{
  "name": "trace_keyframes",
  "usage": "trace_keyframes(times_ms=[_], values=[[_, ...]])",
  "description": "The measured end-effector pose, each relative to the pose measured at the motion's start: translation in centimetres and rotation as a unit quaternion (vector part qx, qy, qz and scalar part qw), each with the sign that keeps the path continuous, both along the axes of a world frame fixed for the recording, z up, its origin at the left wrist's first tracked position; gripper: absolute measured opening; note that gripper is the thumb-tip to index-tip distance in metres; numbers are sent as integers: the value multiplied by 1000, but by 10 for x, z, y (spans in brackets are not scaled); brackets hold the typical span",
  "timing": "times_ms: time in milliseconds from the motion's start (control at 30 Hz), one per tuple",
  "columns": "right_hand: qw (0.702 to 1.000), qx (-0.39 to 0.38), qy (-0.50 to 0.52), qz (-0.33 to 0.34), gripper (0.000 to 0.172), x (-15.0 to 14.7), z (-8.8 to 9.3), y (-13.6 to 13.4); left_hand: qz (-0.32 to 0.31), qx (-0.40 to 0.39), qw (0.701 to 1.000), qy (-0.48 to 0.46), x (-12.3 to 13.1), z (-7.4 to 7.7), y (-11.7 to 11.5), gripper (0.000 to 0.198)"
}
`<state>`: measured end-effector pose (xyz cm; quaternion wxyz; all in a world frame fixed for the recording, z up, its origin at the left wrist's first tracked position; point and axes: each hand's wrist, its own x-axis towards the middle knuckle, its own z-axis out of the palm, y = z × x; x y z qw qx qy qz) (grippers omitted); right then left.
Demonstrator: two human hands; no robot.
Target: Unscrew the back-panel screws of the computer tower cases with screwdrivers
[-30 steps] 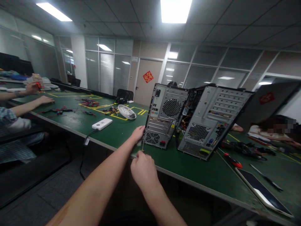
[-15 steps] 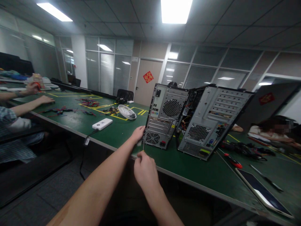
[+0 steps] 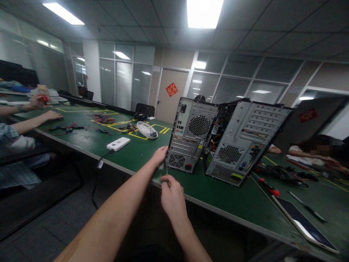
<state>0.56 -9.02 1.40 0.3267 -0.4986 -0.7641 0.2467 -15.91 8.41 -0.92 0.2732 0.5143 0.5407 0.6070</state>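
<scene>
Two desktop computer cases stand on the green table with their rear panels facing me. At the side edge of the left computer case (image 3: 188, 138) rests my left hand (image 3: 160, 155), its fingers mostly hidden beyond the metal. My right hand (image 3: 173, 194) is closed around a screwdriver (image 3: 169, 183), of which a bit of yellow handle shows. Its thin shaft points up to the lower left corner of that case. Beside it, leaning a little, is the right computer case (image 3: 231, 145), which my hands do not touch.
Right of the cases lie black cables (image 3: 283, 174), a red-and-black screwdriver (image 3: 269, 187), a thin dark-handled tool (image 3: 308, 207) and a tablet-like device (image 3: 302, 222). Leftward are a white power strip (image 3: 118, 143), a white round grille (image 3: 147, 130) and wires (image 3: 72, 128). Other people sit at both sides.
My right hand has shifted slightly right and turned, so more of the screwdriver's yellow handle shows. My left hand and both cases stay put.
</scene>
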Motion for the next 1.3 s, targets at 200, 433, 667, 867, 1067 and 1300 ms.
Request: trace_keyframes(times_ms=[200,433,667,867,1067,1300], values=[[999,8,12,30,30,11,-2,1,11,-4,1000,5,2,1,2,41],[996,27,3,86,31,49,-11,-13,159,-8,981,107,-19,20,-17,30],[993,75,-10,89,33,94,-38,-29,288,-202,864,360,-85,14,-72,48],[984,153,25,83,32,111,-65,-39,242,-248,841,416,-93,6,-81,32],[977,198,28,74,32,115,-77,-44,232,-255,848,403,-92,12,-79,22],[976,208,11,65,33,115,-86,-44,231,-278,851,380,-88,17,-79,19]])
